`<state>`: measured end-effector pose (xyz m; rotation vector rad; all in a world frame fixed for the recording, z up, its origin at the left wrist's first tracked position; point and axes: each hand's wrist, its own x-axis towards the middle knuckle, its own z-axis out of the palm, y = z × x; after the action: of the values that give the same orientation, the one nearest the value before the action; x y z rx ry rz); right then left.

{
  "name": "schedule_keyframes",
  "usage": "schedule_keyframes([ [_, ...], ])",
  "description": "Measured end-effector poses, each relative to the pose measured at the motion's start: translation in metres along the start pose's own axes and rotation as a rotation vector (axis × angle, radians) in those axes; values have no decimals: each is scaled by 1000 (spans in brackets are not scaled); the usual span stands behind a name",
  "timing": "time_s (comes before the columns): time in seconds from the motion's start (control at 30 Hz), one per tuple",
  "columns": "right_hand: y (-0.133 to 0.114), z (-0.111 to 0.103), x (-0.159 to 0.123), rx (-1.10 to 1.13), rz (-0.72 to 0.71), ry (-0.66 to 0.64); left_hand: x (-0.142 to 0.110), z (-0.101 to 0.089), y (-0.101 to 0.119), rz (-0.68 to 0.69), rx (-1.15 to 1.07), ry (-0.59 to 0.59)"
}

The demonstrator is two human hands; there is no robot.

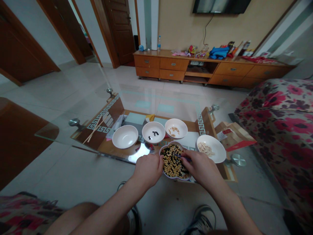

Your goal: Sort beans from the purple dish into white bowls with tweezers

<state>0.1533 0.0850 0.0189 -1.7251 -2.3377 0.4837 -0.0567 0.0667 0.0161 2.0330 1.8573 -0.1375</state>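
Observation:
A flower-shaped bowl (163, 173) full of mixed yellow and black beans sits at the near edge of a glass table (97, 98). My left hand (148, 169) is curled against the bowl's left rim. My right hand (201, 167) is closed on a thin dark tool, probably chopsticks or tweezers (182, 157), whose tip reaches into the beans. Behind stand three white bowls: an empty one (125, 136), one with a few black beans (154, 132), one with a few pale beans (176, 128). A fourth white bowl (211, 148) at right holds pale seeds.
A pair of wooden chopsticks (96, 129) lies on the glass at left. A brown paper bag (232, 135) lies at the table's right end. A floral sofa (281, 124) stands to the right. A wooden TV cabinet (207, 68) runs along the far wall. My knees and shoes are below.

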Motion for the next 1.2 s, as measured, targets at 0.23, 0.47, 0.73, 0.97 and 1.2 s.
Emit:
schedule_keyframes([
  [0.23, -1, -3, 1, -49, 20, -35, 0, 0, 0, 4, -4, 9],
  [0.47, 2, 1, 1, -30, 17, -21, 0, -2, 1, 4, -10, -6],
  [0.73, -2, -3, 1, -51, 31, -67, 0, -1, 0, 2, -5, 3],
  [0.97, 3, -6, 2, 2, 0, 23, 0, 1, -1, 13, -7, 21],
  [1.2, 9, -14, 16, 78, 76, 195, 1, 2, 0, 4, -11, 17],
])
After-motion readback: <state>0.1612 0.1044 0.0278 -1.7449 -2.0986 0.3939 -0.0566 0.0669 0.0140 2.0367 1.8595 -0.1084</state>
